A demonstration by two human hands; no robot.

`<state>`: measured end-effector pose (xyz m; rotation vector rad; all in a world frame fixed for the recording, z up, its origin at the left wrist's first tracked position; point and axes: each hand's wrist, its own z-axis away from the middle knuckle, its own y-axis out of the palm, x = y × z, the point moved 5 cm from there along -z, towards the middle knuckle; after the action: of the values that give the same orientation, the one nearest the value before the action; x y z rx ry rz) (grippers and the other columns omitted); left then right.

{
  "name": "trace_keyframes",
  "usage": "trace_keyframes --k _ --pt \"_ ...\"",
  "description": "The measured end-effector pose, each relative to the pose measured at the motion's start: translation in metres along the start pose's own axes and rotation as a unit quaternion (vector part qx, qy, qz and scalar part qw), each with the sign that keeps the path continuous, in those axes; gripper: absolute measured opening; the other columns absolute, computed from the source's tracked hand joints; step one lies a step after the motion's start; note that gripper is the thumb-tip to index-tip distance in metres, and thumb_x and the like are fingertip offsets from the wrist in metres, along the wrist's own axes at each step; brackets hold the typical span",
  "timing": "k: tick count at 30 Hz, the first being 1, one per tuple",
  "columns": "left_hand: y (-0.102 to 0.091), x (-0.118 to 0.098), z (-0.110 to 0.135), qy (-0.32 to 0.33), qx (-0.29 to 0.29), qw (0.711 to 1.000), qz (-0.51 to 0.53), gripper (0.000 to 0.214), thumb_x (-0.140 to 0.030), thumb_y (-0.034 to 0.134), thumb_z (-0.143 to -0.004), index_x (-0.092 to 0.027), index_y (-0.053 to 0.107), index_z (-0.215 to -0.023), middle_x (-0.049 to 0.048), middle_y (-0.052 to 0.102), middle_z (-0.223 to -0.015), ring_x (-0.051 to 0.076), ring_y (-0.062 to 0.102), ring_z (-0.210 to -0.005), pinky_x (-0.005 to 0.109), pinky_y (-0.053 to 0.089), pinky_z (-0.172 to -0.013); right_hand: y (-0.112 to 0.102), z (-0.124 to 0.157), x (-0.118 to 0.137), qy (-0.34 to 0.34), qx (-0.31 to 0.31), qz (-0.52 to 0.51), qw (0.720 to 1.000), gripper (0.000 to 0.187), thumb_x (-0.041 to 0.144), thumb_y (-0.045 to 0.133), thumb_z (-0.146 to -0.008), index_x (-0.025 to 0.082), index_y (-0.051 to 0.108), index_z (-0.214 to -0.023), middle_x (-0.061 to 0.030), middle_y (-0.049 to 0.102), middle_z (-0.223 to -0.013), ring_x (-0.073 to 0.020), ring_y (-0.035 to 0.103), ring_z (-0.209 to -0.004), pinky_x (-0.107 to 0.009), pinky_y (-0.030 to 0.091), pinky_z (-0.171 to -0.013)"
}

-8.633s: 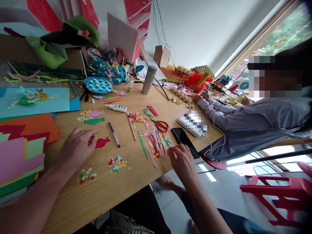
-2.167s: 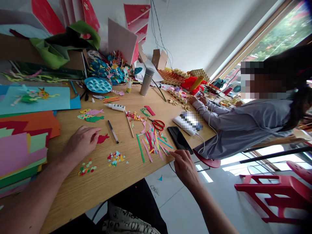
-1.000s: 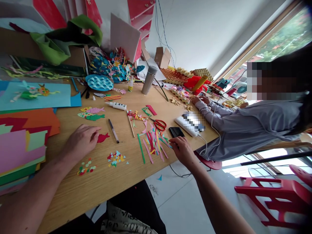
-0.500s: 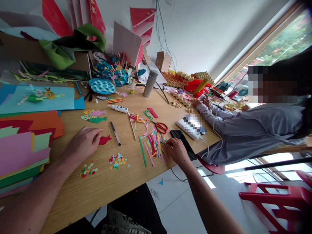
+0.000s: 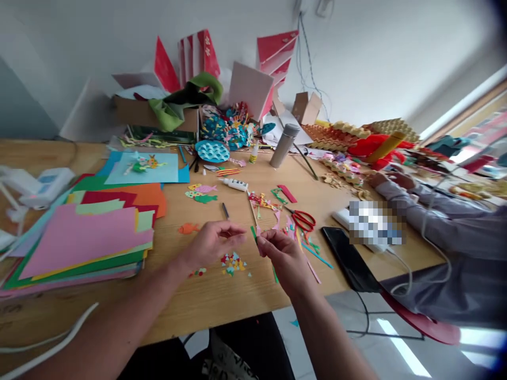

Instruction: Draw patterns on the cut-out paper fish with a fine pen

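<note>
My right hand (image 5: 283, 258) pinches a narrow green paper strip (image 5: 254, 232) between thumb and fingertips, its upper end sticking out. Facing it, my left hand (image 5: 216, 241) is empty, with thumb and fingers apart and a small gap to the strip. An orange paper fish (image 5: 188, 228) lies just left of that hand. Further back are several patterned paper fish (image 5: 202, 193). Small paper triangles (image 5: 233, 264) and round dots (image 5: 198, 272) are on the wood below my left hand. My right hand partly covers loose coloured strips (image 5: 312, 258).
A glue bottle (image 5: 236, 184), a pen (image 5: 225, 211), red-handled scissors (image 5: 303, 220) and a black phone (image 5: 348, 258) lie around my hands. Stacked coloured paper (image 5: 87, 237) fills the left. A grey flask (image 5: 284, 146) stands behind. A co-worker's sleeve (image 5: 412, 216) is at right.
My right hand has come left from the strip pile with a green strip. My left hand has left the red fish's spot and moved toward my right hand. The view has turned left.
</note>
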<state>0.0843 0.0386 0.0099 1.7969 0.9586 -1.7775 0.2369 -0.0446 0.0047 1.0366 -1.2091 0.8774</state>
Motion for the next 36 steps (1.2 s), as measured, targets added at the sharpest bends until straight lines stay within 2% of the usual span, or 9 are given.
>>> trace_keyframes --k 4,9,12,15,19,24,30,36 --pt "0.004 -0.002 0.002 0.005 0.013 0.999 0.036 0.027 -0.039 0.064 -0.085 -0.014 0.073 -0.087 0.0080 0.075 -0.088 0.021 0.069 -0.085 0.030 0.052 -0.078 0.024 -0.003 -0.013 0.012 0.021 -0.036 0.999 0.029 0.042 0.083 -0.071 0.018 0.067 -0.070 0.0027 0.056 -0.061 -0.0112 0.043 -0.060 -0.026 0.034 -0.060" --pt "0.000 0.008 -0.001 0.007 -0.023 0.996 0.082 0.019 -0.033 0.067 -0.080 -0.015 0.070 -0.076 0.0047 0.072 -0.077 0.019 0.067 -0.076 0.029 0.052 -0.075 0.029 -0.002 -0.022 0.017 0.013 -0.062 0.998 0.024 0.039 0.084 -0.072 0.019 0.071 -0.073 0.0023 0.059 -0.065 -0.0107 0.046 -0.062 -0.025 0.035 -0.062" --pt "-0.001 0.011 -0.002 0.003 -0.030 0.994 0.105 0.018 -0.032 0.068 -0.078 -0.016 0.068 -0.072 0.0027 0.070 -0.073 0.017 0.066 -0.072 0.028 0.052 -0.072 0.031 0.001 -0.021 -0.011 0.007 -0.086 0.996 0.018 0.036 0.083 -0.075 0.021 0.072 -0.075 0.0028 0.060 -0.067 -0.0115 0.050 -0.066 -0.026 0.039 -0.069" --pt "-0.004 0.010 -0.002 -0.004 -0.041 0.992 0.121 0.019 -0.033 0.069 -0.077 -0.016 0.066 -0.069 0.0011 0.068 -0.068 0.015 0.064 -0.068 0.027 0.051 -0.068 0.035 0.004 -0.018 -0.049 0.030 -0.094 0.994 0.009 0.031 0.079 -0.080 0.025 0.074 -0.081 0.0020 0.062 -0.076 -0.0127 0.055 -0.074 -0.028 0.044 -0.078" --pt "-0.007 0.010 -0.001 -0.022 -0.049 0.988 0.142 0.020 -0.034 0.069 -0.076 -0.016 0.066 -0.068 0.0008 0.067 -0.066 0.014 0.062 -0.065 0.027 0.051 -0.067 0.035 0.010 -0.013 -0.106 0.063 -0.054 0.991 0.003 0.026 0.075 -0.084 0.029 0.075 -0.086 -0.0002 0.063 -0.093 -0.0157 0.058 -0.088 -0.032 0.046 -0.086" --pt "-0.009 0.014 -0.001 -0.050 -0.052 0.983 0.171 0.023 -0.037 0.071 -0.074 -0.014 0.067 -0.071 0.0032 0.069 -0.068 0.015 0.063 -0.066 0.029 0.051 -0.069 0.032 0.016 -0.011 -0.159 0.057 0.051 0.984 0.006 0.025 0.074 -0.085 0.031 0.076 -0.084 -0.0024 0.062 -0.100 -0.0201 0.056 -0.101 -0.037 0.043 -0.092" --pt "-0.012 0.018 -0.001 -0.069 -0.061 0.977 0.195 0.026 -0.040 0.071 -0.073 -0.014 0.066 -0.073 0.0053 0.071 -0.069 0.016 0.065 -0.066 0.030 0.052 -0.070 0.032 0.021 -0.008 -0.184 0.062 0.104 0.975 0.004 0.027 0.075 -0.084 0.031 0.077 -0.083 -0.0039 0.063 -0.097 -0.0218 0.055 -0.100 -0.039 0.043 -0.090" --pt "-0.017 0.025 -0.004 -0.078 -0.097 0.971 0.202 0.029 -0.041 0.075 -0.071 -0.015 0.063 -0.069 0.0043 0.069 -0.064 0.015 0.064 -0.060 0.029 0.052 -0.066 0.017 0.029 -0.002 -0.152 0.045 0.117 0.980 0.003 0.029 0.075 -0.083 0.028 0.075 -0.080 -0.0043 0.064 -0.089 -0.0211 0.058 -0.088 -0.035 0.045 -0.079"
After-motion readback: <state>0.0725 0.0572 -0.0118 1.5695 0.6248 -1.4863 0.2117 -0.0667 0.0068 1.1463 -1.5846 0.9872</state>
